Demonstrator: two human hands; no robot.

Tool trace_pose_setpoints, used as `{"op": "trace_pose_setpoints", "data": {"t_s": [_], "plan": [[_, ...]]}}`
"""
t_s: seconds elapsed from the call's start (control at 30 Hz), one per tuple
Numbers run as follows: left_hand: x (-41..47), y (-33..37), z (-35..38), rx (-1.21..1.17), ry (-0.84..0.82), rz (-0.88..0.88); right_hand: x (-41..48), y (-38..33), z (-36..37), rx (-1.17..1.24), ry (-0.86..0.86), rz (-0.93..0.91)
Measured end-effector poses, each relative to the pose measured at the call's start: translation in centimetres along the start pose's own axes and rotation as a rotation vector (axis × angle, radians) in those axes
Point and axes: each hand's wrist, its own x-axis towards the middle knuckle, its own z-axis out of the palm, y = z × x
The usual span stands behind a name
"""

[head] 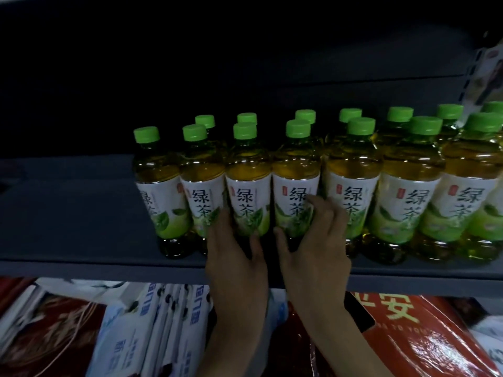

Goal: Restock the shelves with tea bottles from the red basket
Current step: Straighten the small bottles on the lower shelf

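Several green-capped tea bottles stand in two rows on a grey shelf [81, 229]. My left hand [234, 257] grips the lower part of the third front bottle [246, 186], thumb on its right side. My right hand [315, 240] curls round the fourth front bottle [295, 180], thumb at its lower left and fingers on its label's right side. Both bottles stand upright on the shelf, touching each other. The red basket is not in view.
The shelf's left part [68, 208] bears no bottles. Below the shelf edge [109, 270] lie white and blue packets [163, 322] and a red box [422, 336] with gold characters. A slotted upright [277, 77] and packaged goods [490, 74] stand at upper right.
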Motion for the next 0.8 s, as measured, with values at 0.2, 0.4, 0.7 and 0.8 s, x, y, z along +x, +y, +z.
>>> {"op": "trace_pose_setpoints", "data": {"t_s": [0.2,0.4,0.7,0.8], "plan": [[0.0,-0.2,0.1,0.026,-0.043,0.012,-0.1,0.1,1.8,0.057,0.112,0.015],[0.1,-0.3,0.4,0.016,0.008,0.049,-0.4,0.5,2.1,0.059,0.179,-0.013],[-0.1,-0.1,0.6,-0.029,-0.072,0.084,-0.6,0.9,1.1,0.081,0.200,-0.039],[0.6,-0.1,-1.1,-0.071,-0.087,0.106,-0.1,0.2,0.9,0.150,0.245,-0.066]]}}
